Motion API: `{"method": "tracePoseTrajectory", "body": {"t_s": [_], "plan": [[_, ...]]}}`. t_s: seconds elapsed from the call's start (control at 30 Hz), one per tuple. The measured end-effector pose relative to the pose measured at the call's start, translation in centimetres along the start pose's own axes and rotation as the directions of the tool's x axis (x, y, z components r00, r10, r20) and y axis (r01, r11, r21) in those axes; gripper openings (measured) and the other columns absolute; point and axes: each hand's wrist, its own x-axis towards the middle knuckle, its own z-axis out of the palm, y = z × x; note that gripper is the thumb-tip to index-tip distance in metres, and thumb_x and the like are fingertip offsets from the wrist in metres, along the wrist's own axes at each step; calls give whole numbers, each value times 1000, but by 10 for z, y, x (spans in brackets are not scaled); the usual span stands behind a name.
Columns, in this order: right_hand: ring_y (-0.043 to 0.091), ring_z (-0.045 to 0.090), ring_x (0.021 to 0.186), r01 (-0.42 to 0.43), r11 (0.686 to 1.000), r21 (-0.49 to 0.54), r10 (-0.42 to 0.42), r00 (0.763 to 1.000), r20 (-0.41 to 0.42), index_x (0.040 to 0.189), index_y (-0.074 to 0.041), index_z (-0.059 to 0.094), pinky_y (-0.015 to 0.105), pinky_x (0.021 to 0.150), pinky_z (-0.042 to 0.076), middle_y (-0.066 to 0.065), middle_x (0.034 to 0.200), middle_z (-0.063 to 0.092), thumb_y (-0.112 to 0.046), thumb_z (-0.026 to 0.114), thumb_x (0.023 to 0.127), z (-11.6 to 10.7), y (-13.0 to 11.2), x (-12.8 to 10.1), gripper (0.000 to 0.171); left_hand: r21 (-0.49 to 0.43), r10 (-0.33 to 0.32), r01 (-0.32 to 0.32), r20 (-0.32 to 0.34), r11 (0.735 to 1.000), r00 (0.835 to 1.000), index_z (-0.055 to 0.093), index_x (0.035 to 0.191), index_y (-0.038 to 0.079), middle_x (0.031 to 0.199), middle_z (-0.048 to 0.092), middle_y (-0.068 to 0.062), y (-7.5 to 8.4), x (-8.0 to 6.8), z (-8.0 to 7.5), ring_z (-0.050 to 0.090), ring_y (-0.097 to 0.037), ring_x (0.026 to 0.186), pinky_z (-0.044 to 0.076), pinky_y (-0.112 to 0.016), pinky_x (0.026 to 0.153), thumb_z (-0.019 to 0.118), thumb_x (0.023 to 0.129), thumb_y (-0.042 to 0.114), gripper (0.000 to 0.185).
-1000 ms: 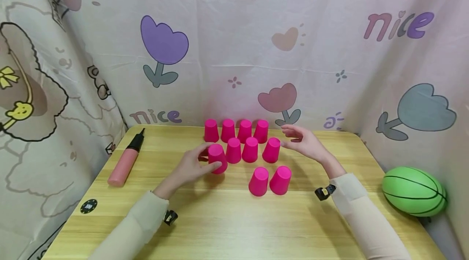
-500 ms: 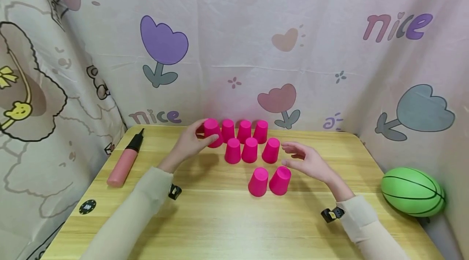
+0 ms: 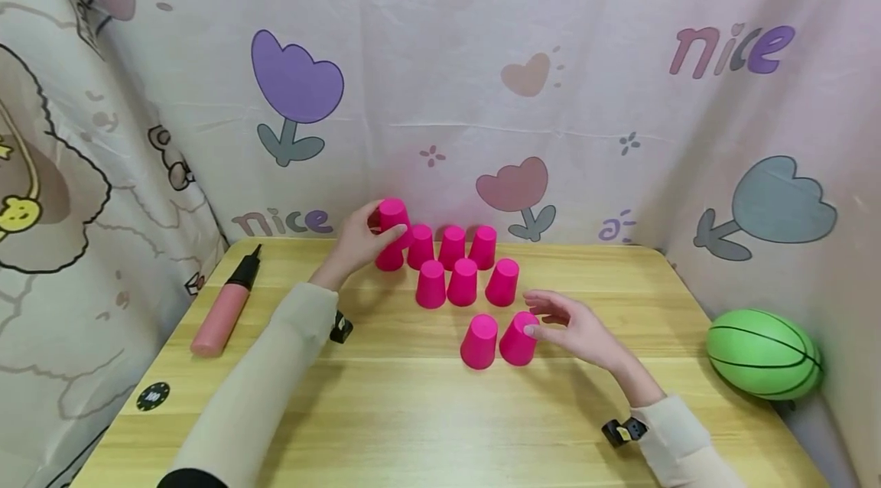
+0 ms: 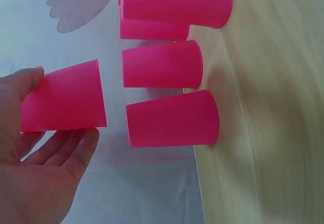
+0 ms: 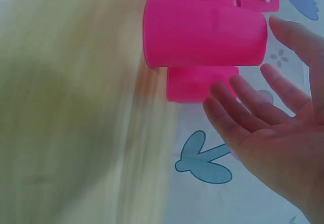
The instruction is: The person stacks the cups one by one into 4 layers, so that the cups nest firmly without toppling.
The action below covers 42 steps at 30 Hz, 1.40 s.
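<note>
My left hand is gripping cup by sides, probably keeping rim free above back cup; right hand is hovering loose-fingered.

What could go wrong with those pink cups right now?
Two things, perhaps. The left hand holds a pink cup in the air over the back row's leftmost cup; if it slips, it may knock that one over. The right hand, fingers open, is close beside the front-right cup, so a careless nudge could tip it into its neighbour.
</note>
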Motion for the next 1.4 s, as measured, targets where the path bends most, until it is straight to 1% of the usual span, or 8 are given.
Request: {"method": "tracePoseTrajectory", "body": {"t_s": [0.17, 0.3, 0.5, 0.7, 0.77, 0.87, 1.17, 1.4], "plan": [[20, 63, 115, -3, 1000, -10, 3, 1000, -6, 137, -22, 57, 51, 101, 49, 2, 130, 65, -36, 80, 84, 4, 2, -5, 59, 22, -35, 36, -22, 999, 999, 48, 144, 12, 130, 61, -13, -3, 12, 3, 59, -32, 115, 53, -46, 98, 75, 89, 36, 66], [21, 64, 114, 4, 1000, 8, -4, 1000, -1, 137, -19, 57, 50, 101, 49, 2, 131, 65, -34, 80, 84, 7, 4, -8, 60, 32, -48, 49, -33, 998, 998, 47, 144, 11, 133, 60, -13, -5, 21, 8, 58, -32, 118, 51, -46, 100, 75, 89, 35, 66], [21, 64, 112, 0, 999, 33, 0, 1000, 11, 135, -13, 59, 51, 99, 50, 0, 128, 66, -31, 81, 84, 10, 8, -10, 58, 43, -71, 72, -28, 996, 997, 46, 145, 10, 135, 58, -15, -10, 31, 12, 56, -34, 121, 50, -47, 102, 74, 90, 34, 67], [22, 65, 112, 1, 999, 48, -2, 1000, 10, 134, -12, 59, 49, 98, 51, 1, 126, 66, -30, 81, 84, 13, 9, -11, 58, 38, -110, 111, -27, 993, 994, 45, 146, 10, 136, 57, -15, -12, 35, 14, 56, -34, 122, 49, -48, 103, 74, 90, 34, 68], [23, 65, 112, 4, 998, 55, -5, 1000, 11, 135, -9, 57, 49, 98, 51, 2, 127, 66, -29, 81, 84, 13, 9, -11, 60, 35, -115, 116, -26, 993, 993, 45, 145, 10, 136, 57, -15, -12, 36, 14, 56, -34, 122, 50, -48, 103, 75, 89, 33, 67], [23, 65, 112, 0, 999, 54, -1, 1000, 12, 136, -8, 57, 48, 98, 52, 2, 127, 66, -29, 81, 83, 13, 9, -11, 62, 39, -112, 113, -16, 993, 994, 45, 145, 10, 135, 57, -15, -11, 38, 15, 56, -34, 121, 50, -48, 102, 74, 90, 32, 66], [21, 66, 110, -12, 999, 45, 12, 1000, 8, 134, -17, 59, 44, 97, 54, 0, 125, 67, -29, 82, 83, 13, 6, -12, 57, 62, -116, 116, -1, 991, 993, 45, 146, 10, 136, 57, -16, -10, 40, 17, 55, -35, 122, 49, -49, 103, 73, 91, 33, 67], [20, 66, 109, -7, 998, 58, 6, 1000, 9, 132, -17, 59, 44, 96, 54, 0, 123, 68, -28, 81, 84, 13, 8, -13, 54, 50, -135, 135, 10, 990, 991, 44, 146, 12, 139, 55, -14, -12, 43, 22, 53, -35, 127, 47, -51, 105, 74, 90, 35, 68]]}}
